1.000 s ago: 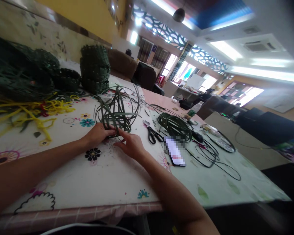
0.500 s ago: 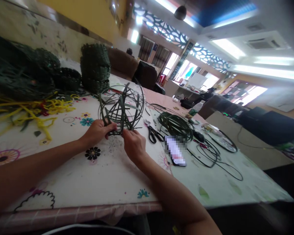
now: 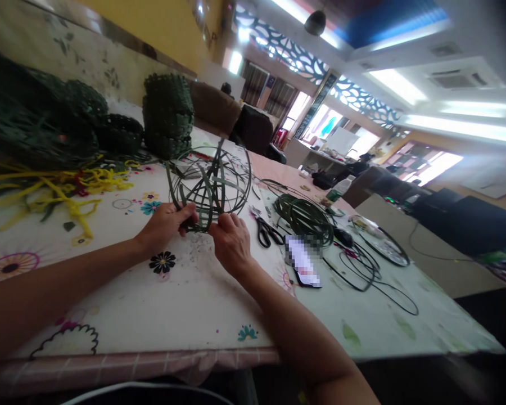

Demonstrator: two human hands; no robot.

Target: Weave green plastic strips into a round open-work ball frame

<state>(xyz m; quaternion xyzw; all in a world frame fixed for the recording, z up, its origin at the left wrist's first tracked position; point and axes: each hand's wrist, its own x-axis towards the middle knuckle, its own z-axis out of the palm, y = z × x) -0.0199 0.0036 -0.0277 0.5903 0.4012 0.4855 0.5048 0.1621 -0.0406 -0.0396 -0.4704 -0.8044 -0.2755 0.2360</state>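
An openwork piece of dark green strips [image 3: 211, 183], with loops and loose ends standing up, rests on the flowered tablecloth [image 3: 122, 304]. My left hand [image 3: 168, 222] is closed on its lower left edge, thumb on top. At the near edge, just right of the middle, my right hand [image 3: 231, 239] pinches the strips with bent fingers. A short gap separates the two hands. The fingertips of my right hand are partly hidden behind its knuckles.
Black scissors [image 3: 267, 230], a phone [image 3: 303, 261] and a coil of green strip [image 3: 303, 216] lie to the right. Yellow strips [image 3: 73, 188] are at the left, before dark woven baskets [image 3: 167, 115]. A bottle [image 3: 339, 188] stands farther back.
The fingers of my right hand have shifted and lifted slightly at the edge. The green strips have turned a little, and the view has moved slightly. Both hands keep their hold.
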